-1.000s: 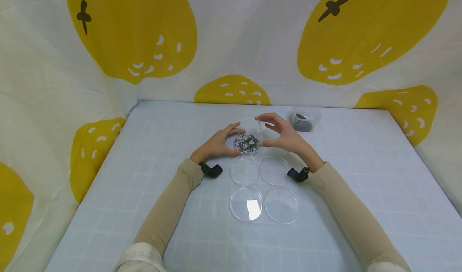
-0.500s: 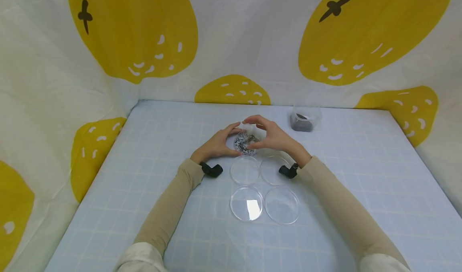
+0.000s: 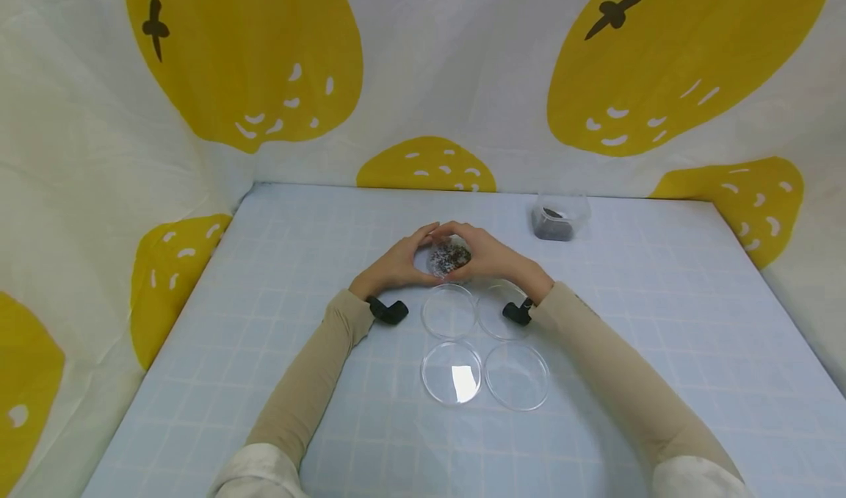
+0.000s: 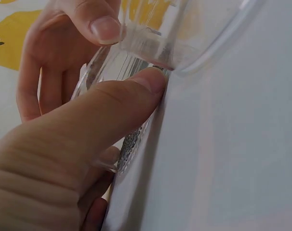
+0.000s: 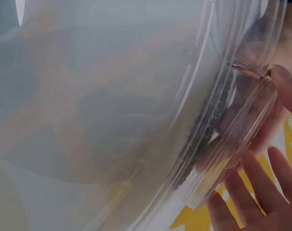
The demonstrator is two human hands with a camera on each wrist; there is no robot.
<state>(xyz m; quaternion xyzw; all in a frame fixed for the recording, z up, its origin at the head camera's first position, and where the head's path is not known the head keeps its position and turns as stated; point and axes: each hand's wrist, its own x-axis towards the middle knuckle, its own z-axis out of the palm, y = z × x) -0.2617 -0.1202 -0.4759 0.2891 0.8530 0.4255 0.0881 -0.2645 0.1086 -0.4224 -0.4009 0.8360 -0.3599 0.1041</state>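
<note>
Watching remotely, I see the wide-curved right hand [image 3: 492, 254] grip a lid [image 5: 235, 143] just above the dish [image 3: 439, 262] the left hand [image 3: 395, 264] grips.

Fabric-screened workspace, yellow-printed white cloth walls [image 3: 456, 65], pale gridded table [image 3: 383, 446]

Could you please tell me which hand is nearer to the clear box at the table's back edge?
Right: the right hand is in front and left of the clear box; the left hand lies farther left.

Speckled black-and-white grains [image 3: 446, 258], pale blue tablecloth [image 3: 661, 300] (faint white grid), beige sleeves [image 3: 311, 377], yellow-patterned white backdrop [image 3: 456, 65].
</note>
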